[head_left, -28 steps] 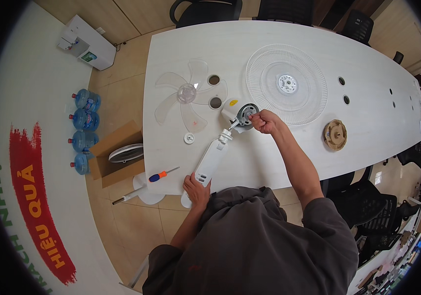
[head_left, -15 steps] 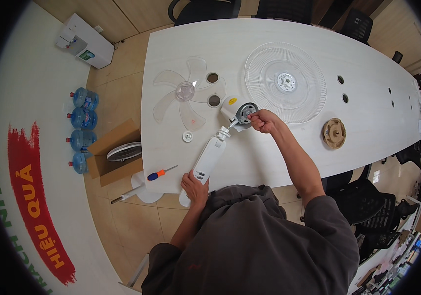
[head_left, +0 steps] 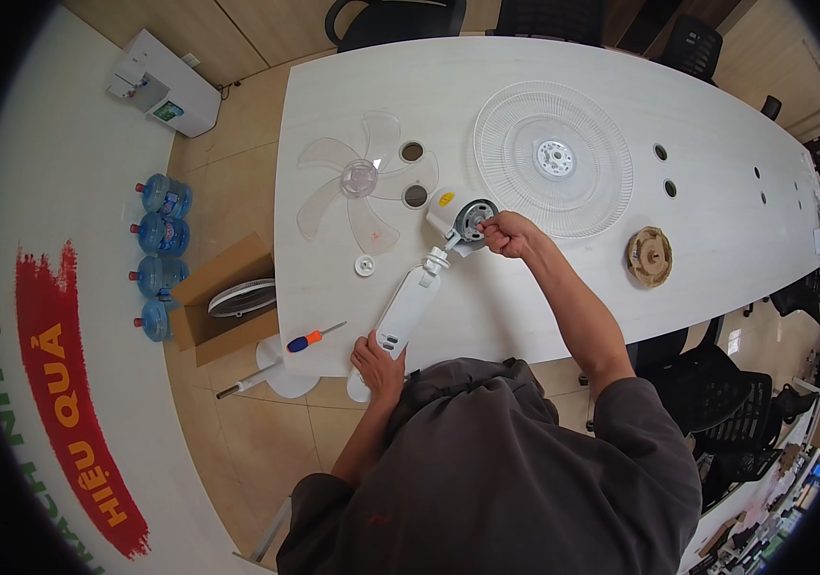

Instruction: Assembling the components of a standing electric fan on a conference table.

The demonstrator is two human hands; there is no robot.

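A white fan body with a control panel point(head_left: 408, 307) lies tilted across the table's front edge. My left hand point(head_left: 378, 365) is closed around its lower end, beside the dark buttons. At its upper end, the white fan motor housing point(head_left: 442, 213) is joined by a narrow neck, its round metal front point(head_left: 473, 218) turned toward my right hand point(head_left: 510, 234). The fingers of that hand are pinched at the centre of the metal front; what is between them is hidden. Beyond the motor lie a clear fan blade point(head_left: 359, 179) and a round white fan grille point(head_left: 602, 158).
A small white round cap point(head_left: 364, 265) and an orange-and-blue screwdriver point(head_left: 305, 340) lie at the left. Right of the grille rests a round brown moulded piece point(head_left: 649, 257). An open cardboard box point(head_left: 199, 331) with a white ring stands left of the table, near water bottles point(head_left: 163, 233).
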